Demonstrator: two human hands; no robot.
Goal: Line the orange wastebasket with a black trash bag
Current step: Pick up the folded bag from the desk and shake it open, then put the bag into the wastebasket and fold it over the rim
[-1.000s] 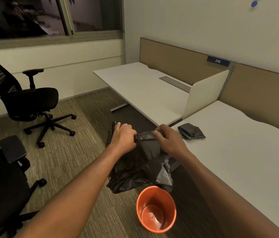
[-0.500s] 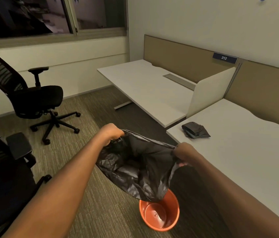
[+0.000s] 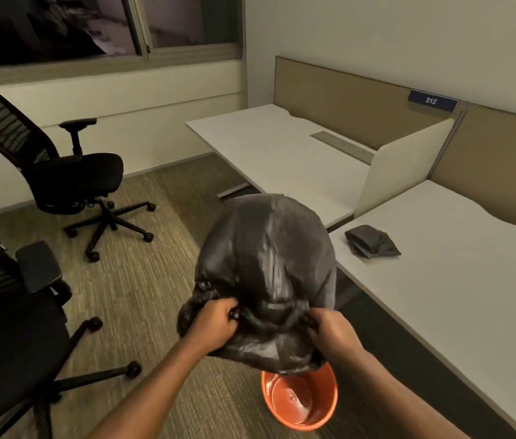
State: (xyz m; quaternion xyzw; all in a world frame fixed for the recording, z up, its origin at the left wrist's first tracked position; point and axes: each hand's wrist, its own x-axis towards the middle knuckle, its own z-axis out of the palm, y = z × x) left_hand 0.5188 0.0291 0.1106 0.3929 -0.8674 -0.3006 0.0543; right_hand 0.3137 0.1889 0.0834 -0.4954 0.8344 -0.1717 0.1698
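The round orange plastic wastebasket [image 3: 299, 399] stands on the carpet, holding nothing. Above it, left hand [image 3: 213, 324] and right hand [image 3: 334, 335] pinch the billowed black plastic trash bag [image 3: 266, 267] – fingers clenched on its rim. Folded dark bags [image 3: 372, 242] lie on the white desk [image 3: 459, 280].
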